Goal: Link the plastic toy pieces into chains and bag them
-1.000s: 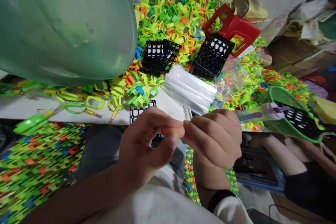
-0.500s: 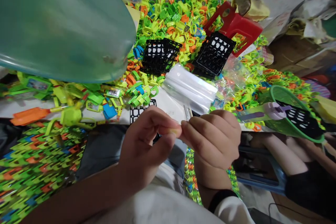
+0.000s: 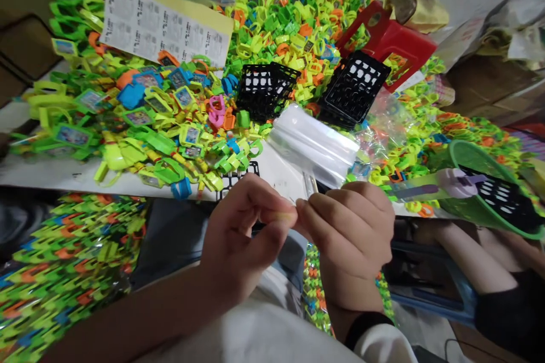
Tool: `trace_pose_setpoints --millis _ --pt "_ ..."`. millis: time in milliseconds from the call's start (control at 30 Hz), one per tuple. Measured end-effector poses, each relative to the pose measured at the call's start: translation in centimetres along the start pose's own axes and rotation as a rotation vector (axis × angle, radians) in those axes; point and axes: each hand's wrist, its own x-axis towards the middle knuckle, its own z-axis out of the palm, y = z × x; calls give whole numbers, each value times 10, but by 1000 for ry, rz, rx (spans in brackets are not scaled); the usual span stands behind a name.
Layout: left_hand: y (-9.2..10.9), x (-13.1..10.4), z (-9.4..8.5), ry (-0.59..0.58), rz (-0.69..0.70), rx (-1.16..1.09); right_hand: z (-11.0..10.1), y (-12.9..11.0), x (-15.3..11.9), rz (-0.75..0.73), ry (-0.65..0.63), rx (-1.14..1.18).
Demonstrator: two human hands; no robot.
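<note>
Left hand (image 3: 251,232) and right hand (image 3: 353,232) are meeting at the fingertips, both grips pinching narrowly; I cannot tell on what. Clear plastic film (image 3: 315,144) is lying toward one o'clock on the worktop (image 3: 276,169). Bracing both wrists should be aiding precision.
</note>
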Motion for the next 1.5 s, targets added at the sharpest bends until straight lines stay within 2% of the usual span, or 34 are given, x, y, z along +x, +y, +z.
trace_pose_setpoints --millis 233,367,433,633,767,933,1233,1500 --pt "-4 -1 -14 -6 34 70 11 -2 1 -33 -18 67" --pt "-1 -1 -29 -66 200 318 18 -3 5 -31 12 77" --pt "0 -3 -36 -49 251 428 20 -5 7 -44 -8 78" --pt "4 -15 -42 60 107 384 21 -10 11 -70 -91 73" --pt "12 -15 -43 88 125 586 24 -8 12 -105 -85 72" --pt "18 -10 -50 45 177 825 28 -8 13 -138 -126 27" --pt "14 -6 -61 4 169 976 40 -6 12 -243 -167 -33" --pt "14 6 -73 -115 140 1005 49 -5 11 -293 -181 -45"
